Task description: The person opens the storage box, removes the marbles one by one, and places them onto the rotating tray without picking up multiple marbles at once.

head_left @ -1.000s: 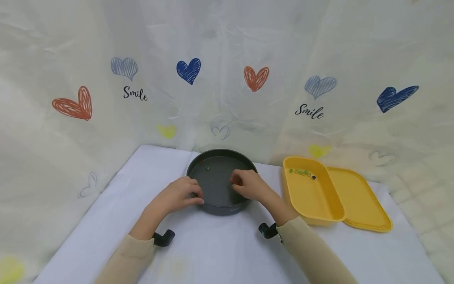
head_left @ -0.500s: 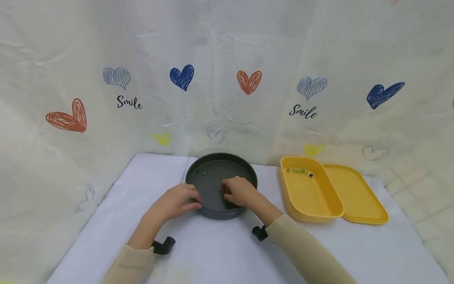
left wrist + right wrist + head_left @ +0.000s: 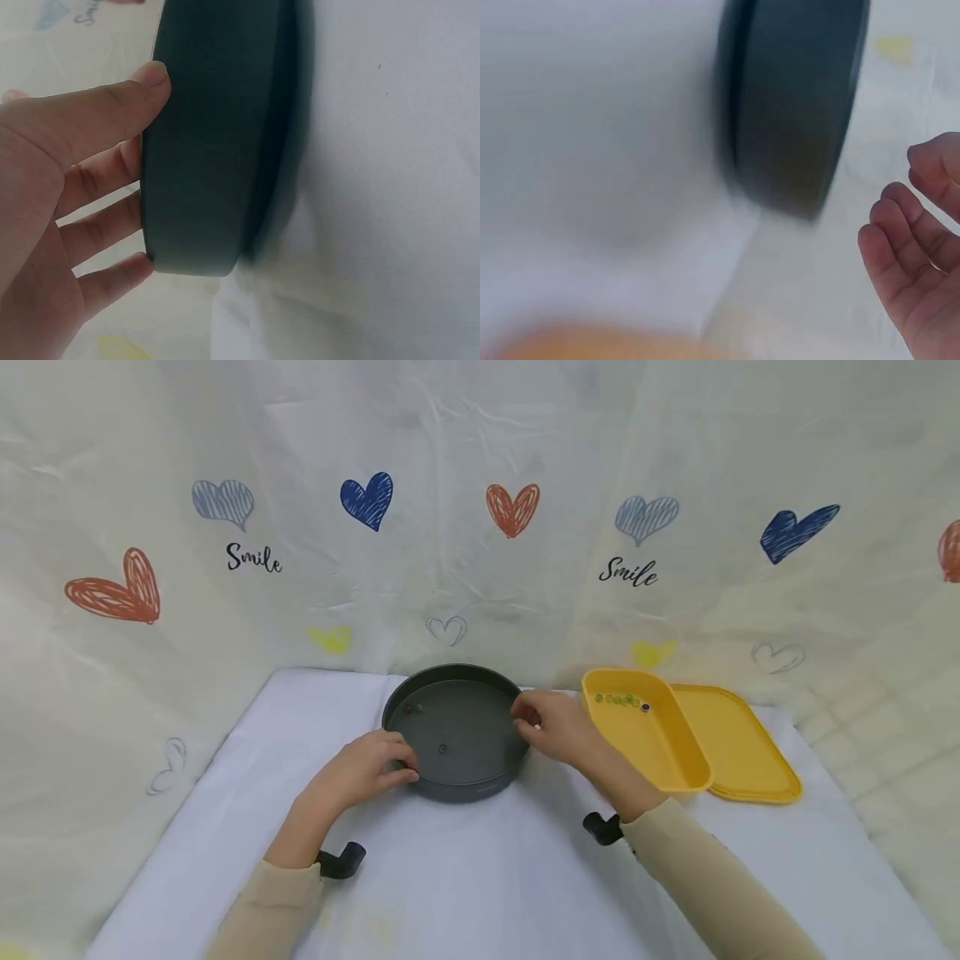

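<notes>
A round dark grey pan (image 3: 468, 790) stands on the white-covered table in the head view. My left hand (image 3: 375, 766) grips its near left rim; in the left wrist view the thumb (image 3: 142, 90) lies on the outside wall, the other fingers behind the rim. Within the pan lie a reddish marble (image 3: 408, 708), a green marble (image 3: 418, 708) and a dark greenish marble (image 3: 442, 748). My right hand (image 3: 558, 727) hovers at the pan's right rim with curled fingers, thumb and forefinger tips together (image 3: 919, 169); I cannot tell whether it holds anything.
Right of the pan stands a yellow box (image 3: 671, 752) with several green marbles (image 3: 617, 699) and one blue marble (image 3: 645, 707) inside. Its yellow lid (image 3: 738, 743) lies beside it. A pale sheet (image 3: 450, 568) printed with hearts hangs behind the table.
My right hand dipped into the pan, then rose and moved right to its rim, bringing the dark greenish marble into sight. My left hand has stayed at the near left rim.
</notes>
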Motion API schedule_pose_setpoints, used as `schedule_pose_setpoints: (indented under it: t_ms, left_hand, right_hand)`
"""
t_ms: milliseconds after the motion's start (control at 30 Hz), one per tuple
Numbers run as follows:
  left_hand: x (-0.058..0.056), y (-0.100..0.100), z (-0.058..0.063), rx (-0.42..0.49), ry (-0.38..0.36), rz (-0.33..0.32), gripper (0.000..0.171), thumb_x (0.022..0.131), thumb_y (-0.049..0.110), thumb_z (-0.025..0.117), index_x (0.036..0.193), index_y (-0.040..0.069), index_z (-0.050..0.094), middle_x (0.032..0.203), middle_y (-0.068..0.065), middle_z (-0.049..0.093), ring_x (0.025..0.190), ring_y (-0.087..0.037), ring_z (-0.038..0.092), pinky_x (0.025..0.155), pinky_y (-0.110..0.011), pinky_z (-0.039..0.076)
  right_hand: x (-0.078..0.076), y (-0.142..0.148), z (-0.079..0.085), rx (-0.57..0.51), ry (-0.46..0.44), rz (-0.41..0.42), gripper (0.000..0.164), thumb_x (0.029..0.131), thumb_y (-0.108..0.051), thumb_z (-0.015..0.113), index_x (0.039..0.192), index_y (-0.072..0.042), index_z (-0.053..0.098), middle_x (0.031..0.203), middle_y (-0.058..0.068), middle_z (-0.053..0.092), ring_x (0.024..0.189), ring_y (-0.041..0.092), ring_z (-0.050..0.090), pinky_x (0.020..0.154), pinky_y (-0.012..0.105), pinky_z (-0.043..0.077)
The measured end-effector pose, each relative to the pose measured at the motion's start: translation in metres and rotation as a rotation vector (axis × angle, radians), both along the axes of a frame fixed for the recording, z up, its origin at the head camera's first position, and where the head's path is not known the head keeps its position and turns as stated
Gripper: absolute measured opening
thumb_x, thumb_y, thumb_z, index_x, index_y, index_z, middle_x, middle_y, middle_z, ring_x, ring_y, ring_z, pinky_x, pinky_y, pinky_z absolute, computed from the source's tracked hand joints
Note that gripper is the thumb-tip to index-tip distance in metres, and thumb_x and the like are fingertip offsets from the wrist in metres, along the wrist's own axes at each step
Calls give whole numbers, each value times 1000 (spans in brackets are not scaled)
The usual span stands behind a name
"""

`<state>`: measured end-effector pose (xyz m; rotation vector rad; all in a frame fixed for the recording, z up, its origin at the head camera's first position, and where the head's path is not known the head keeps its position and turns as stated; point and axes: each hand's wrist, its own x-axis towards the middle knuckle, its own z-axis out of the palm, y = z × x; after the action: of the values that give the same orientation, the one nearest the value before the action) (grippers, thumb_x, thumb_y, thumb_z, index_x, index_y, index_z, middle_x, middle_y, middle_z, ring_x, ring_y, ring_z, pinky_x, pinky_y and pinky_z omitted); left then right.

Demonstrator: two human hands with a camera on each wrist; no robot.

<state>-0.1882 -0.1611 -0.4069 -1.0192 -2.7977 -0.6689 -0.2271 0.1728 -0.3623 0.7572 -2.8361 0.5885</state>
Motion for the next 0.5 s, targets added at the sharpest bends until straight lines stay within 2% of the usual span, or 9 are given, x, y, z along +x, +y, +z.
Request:
schedule_pose_setpoints:
  t_ms: [167, 300, 400, 500]
  left_hand:
    - [-1, -1, 1, -7, -20, 7, 7, 85, 28, 80, 88, 30, 74, 89, 19, 60, 90, -11, 60, 81, -32, 51]
    - [-2, 0, 2, -12, -16, 13, 8, 85, 28, 81, 88, 30, 74, 90, 19, 60, 91, -10, 59, 82, -33, 51]
    - [-2, 0, 2, -18, -14, 17, 8, 84, 28, 81, 87, 31, 74, 90, 19, 61, 91, -9, 59, 82, -33, 51]
    - [-2, 1, 2, -21, -13, 12, 7, 85, 29, 81, 87, 31, 74, 89, 19, 60, 91, -9, 59, 82, -33, 51]
  right_hand:
    - [-17, 53, 21, -29, -86, -90, 12, 94, -17, 64, 103, -11, 67, 91, 3, 66, 82, 20, 59, 75, 36, 52]
    - [-32, 85, 31, 7, -70, -157, 12, 93, -16, 63, 101, -8, 67, 90, 7, 68, 82, 24, 61, 76, 41, 52]
    - [-41, 99, 32, 29, -77, -169, 12, 92, -14, 64, 101, -5, 67, 91, 10, 70, 83, 26, 63, 77, 44, 52]
    - [-50, 109, 29, 46, -127, -187, 15, 92, -14, 66, 102, -4, 68, 93, 12, 70, 84, 27, 63, 78, 45, 52]
